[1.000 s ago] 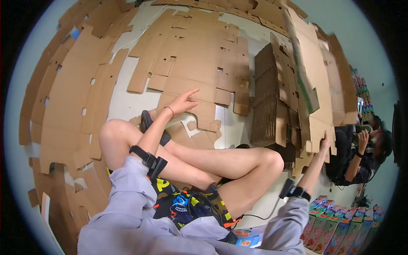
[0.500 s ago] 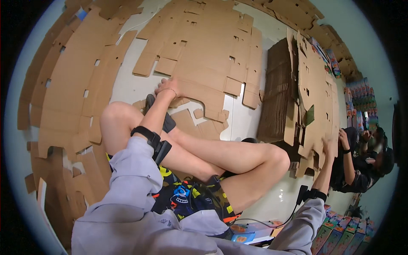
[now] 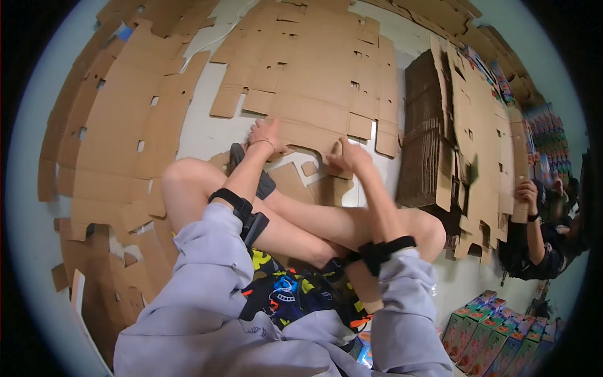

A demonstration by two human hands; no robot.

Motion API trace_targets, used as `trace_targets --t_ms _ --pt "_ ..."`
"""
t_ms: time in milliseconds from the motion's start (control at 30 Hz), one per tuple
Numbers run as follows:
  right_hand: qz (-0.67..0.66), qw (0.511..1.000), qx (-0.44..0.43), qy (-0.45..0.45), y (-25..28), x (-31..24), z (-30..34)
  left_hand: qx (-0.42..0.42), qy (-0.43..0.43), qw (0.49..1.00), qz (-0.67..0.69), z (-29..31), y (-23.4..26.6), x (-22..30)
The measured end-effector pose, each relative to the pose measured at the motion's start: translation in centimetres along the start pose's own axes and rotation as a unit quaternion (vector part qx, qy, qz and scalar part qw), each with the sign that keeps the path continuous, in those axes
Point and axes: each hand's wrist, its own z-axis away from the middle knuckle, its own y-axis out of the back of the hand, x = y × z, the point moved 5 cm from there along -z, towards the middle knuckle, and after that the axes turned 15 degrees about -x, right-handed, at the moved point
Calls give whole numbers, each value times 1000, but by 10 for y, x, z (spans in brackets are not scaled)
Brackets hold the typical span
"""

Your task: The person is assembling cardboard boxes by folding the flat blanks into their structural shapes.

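Observation:
A flat brown die-cut cardboard sheet point(image 3: 308, 94) with slots and flaps lies on the floor before my crossed legs. At its near left corner is my left hand point(image 3: 265, 134), its fingers closed on the edge. My right hand point(image 3: 349, 158) pinches the near right part of the same sheet, beside the curved cut-out. Some fingertips of both hands are hidden. Small cardboard scraps point(image 3: 309, 168) lie between the sheet and my shins.
To the right stands a tall stack of folded cardboard point(image 3: 424, 125), with more sheets point(image 3: 483, 144) leaning against it. Other flattened cardboard point(image 3: 125, 132) covers the left side. Rows of colourful boxes point(image 3: 496, 333) stand at lower right. A co-worker point(image 3: 540, 245) sits at far right, one hand on cardboard.
My right hand has left the cardboard stack on the right and come over to the sheet in front. My left hand stays at the sheet's near left corner. The view has shifted slightly.

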Motion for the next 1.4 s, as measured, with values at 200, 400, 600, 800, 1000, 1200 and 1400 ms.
trace_targets --t_ms 200,400,600,800,1000,1200,1400 --pt "-106 988 106 35 -13 -3 -1 9 -26 997 79 17 20 7" --pt "-104 984 144 -6 6 -4 10 70 -52 991 103 16 28 10" --pt "-141 955 259 37 25 -3 28 134 -98 978 125 31 48 18" --pt "-234 905 345 83 33 -1 45 193 -114 962 153 41 54 22" --pt "-236 837 458 186 43 -12 60 216 -136 947 193 42 50 18" --pt "-183 779 545 249 58 -21 83 233 -213 904 288 25 49 -6" --pt "-693 366 122 609 85 62 93 -171 -635 207 725 68 88 1"
